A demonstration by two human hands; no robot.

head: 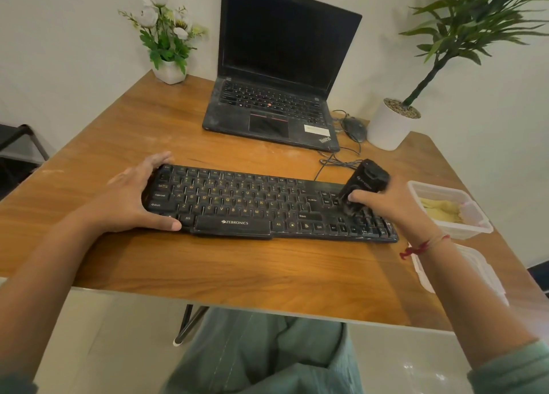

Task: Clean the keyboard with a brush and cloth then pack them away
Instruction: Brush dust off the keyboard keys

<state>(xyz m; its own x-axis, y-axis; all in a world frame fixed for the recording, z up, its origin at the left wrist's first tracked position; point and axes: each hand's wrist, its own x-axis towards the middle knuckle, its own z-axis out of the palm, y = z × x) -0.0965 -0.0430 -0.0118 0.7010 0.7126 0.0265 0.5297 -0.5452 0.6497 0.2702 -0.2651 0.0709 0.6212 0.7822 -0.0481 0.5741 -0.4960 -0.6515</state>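
A black keyboard (pixel 252 206) lies across the wooden table (pixel 237 263). My left hand (pixel 133 197) grips its left end, thumb on the front edge and fingers over the back corner. My right hand (pixel 392 203) holds a black brush (pixel 365 182) upright, its bristles down on the keys at the keyboard's right end. A yellowish cloth (pixel 442 209) lies in a clear plastic container (pixel 475 230) to the right of the keyboard.
An open dusty laptop (pixel 276 108) sits behind the keyboard, with a mouse (pixel 355 127) and its cable beside it. A white flower pot (pixel 169 71) stands at the back left, a white plant pot (pixel 386 129) at the back right. The container's lid (pixel 475 263) lies near the right edge.
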